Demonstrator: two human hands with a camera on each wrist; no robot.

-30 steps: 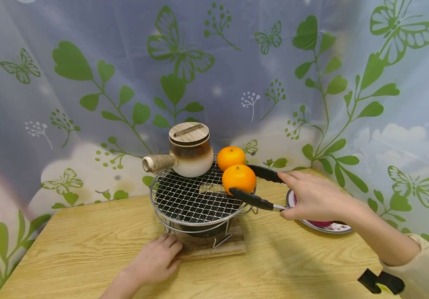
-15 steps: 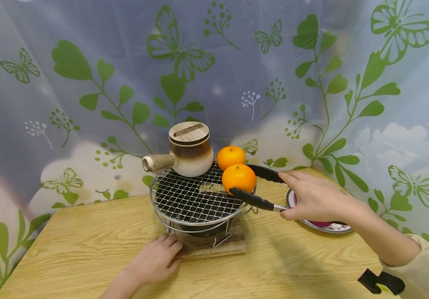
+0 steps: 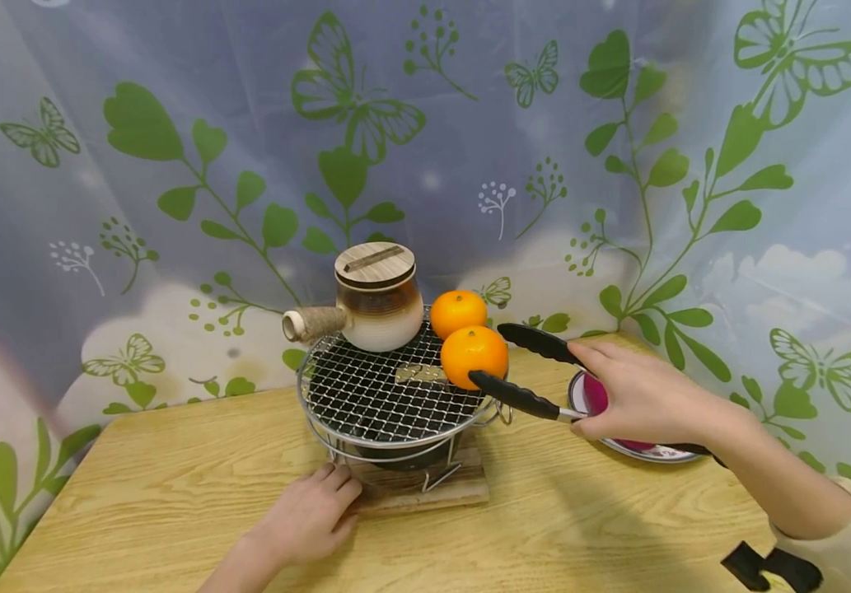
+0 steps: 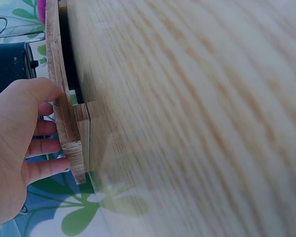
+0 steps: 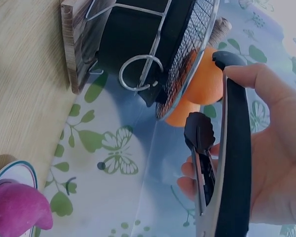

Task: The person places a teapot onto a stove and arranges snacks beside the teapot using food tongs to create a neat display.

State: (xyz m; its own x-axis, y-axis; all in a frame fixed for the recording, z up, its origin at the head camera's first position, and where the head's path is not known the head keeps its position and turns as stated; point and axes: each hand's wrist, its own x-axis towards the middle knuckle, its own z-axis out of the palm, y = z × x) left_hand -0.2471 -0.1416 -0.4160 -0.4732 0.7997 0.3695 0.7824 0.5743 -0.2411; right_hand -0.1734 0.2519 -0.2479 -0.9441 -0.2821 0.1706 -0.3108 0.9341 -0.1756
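Observation:
My right hand holds black-and-steel tongs between thumb and fingers. Their arms are spread, with nothing between the tips. The lower tip overlaps the right side of the front orange; the upper tip is apart from it. A second orange sits right behind, both on the round wire grill rack. In the right wrist view, the oranges show beyond the tongs. My left hand grips the corner of the wooden board under the grill, thumb and fingers at its edges.
A lidded clay pot with a twine-wrapped handle stands at the rack's back left. Right of the grill, a plate bearing a magenta item lies partly under my right arm. A patterned cloth hangs behind the table.
My right hand and the tongs have drawn back to the right; the tips, earlier around the front orange, now stand farther off it. The left hand and oranges have not moved.

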